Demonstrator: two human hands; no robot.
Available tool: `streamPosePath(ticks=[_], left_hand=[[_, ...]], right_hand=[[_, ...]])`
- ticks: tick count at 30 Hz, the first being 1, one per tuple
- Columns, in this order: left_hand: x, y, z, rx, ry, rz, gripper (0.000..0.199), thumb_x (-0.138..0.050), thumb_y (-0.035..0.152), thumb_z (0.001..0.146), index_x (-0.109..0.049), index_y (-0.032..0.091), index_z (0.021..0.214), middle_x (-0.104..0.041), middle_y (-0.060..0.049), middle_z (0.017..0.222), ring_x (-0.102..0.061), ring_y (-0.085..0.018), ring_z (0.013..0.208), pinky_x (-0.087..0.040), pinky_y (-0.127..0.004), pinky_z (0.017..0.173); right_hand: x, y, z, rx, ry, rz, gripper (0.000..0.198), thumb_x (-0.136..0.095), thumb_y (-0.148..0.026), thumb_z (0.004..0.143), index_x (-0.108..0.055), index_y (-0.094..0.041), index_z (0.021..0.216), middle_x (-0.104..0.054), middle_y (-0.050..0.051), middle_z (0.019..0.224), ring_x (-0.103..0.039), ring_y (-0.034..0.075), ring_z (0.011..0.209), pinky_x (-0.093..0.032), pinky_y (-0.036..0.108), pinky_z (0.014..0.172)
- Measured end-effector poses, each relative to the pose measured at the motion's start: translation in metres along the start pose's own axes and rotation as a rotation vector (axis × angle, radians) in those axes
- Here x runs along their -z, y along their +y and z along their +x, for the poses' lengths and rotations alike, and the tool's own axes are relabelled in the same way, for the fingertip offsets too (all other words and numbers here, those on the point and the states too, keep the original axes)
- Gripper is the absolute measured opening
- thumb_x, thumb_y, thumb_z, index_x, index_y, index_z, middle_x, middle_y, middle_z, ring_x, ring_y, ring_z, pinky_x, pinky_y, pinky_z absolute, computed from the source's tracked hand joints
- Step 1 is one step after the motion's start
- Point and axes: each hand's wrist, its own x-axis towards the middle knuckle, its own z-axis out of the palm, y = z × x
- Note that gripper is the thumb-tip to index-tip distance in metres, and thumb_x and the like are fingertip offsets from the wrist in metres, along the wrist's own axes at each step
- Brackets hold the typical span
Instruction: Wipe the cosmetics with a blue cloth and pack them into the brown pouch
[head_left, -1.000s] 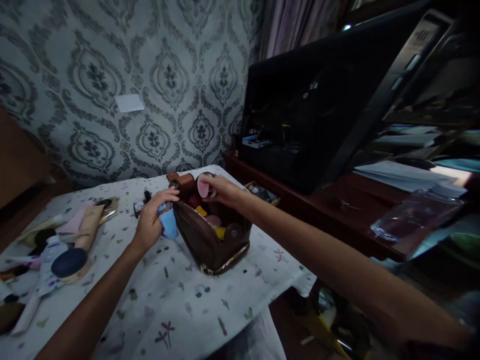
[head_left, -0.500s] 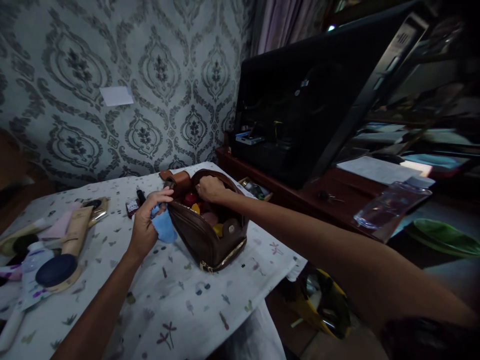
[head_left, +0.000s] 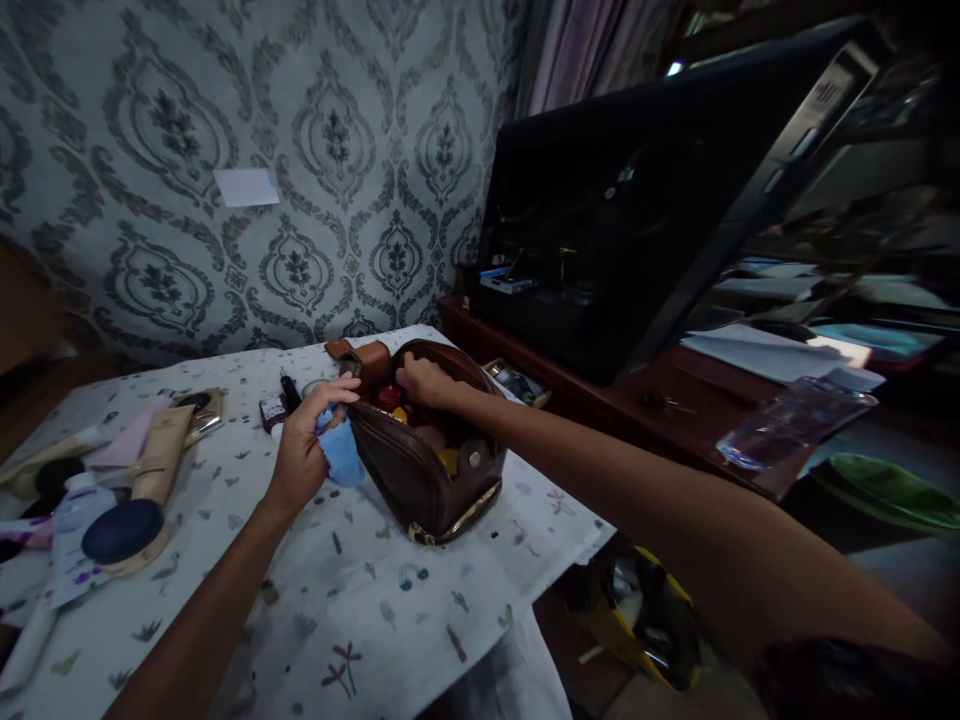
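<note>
A dark brown cosmetic bag (head_left: 416,475) stands unzipped on the patterned tablecloth (head_left: 300,600), its brown flap (head_left: 367,357) folded back at the far side. Red, yellow and pink items (head_left: 429,437) show inside it. My left hand (head_left: 304,445) is closed on a blue cloth (head_left: 342,455), its fingertips against the bag's left rim. Over the opening, my right hand (head_left: 426,382) reaches into the far part of the bag with its fingers curled. Whatever those fingers hold, if anything, is hidden.
Several cosmetics lie at the left, among them a beige tube (head_left: 160,450) and a round dark-lidded jar (head_left: 125,535). A small dark red bottle (head_left: 274,410) stands behind my left hand. To the right are a large black screen (head_left: 600,240) and a clear case (head_left: 795,420).
The whole view has shifted slightly, so everything sits a little further right. Both hands keep nearly the same places at the bag, and the blue cloth stays in my left hand.
</note>
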Motion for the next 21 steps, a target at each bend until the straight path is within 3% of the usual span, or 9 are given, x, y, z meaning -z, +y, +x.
streamPosePath(ticks=[9, 21], left_hand=[[0.001, 0.0, 0.0, 0.018, -0.005, -0.017, 0.018, -0.05, 0.03, 0.097, -0.066, 0.022, 0.099, -0.068, -0.009, 0.124, -0.056, -0.025, 0.128, -0.041, -0.045, 0.112], [0.0, 0.0, 0.0, 0.036, 0.003, -0.022, 0.019, -0.052, 0.034, 0.096, -0.065, 0.021, 0.099, -0.068, -0.009, 0.125, -0.056, -0.026, 0.128, -0.04, -0.047, 0.112]], right_hand=[[-0.005, 0.004, 0.007, 0.139, -0.002, -0.149, 0.032, -0.05, -0.023, 0.097, -0.051, -0.011, 0.126, -0.066, 0.026, 0.119, -0.063, 0.035, 0.117, -0.05, 0.041, 0.09], [-0.006, 0.013, -0.002, 0.164, -0.011, -0.147, 0.032, -0.035, -0.028, 0.103, -0.049, -0.01, 0.127, -0.065, 0.023, 0.122, -0.064, 0.032, 0.113, -0.048, 0.037, 0.087]])
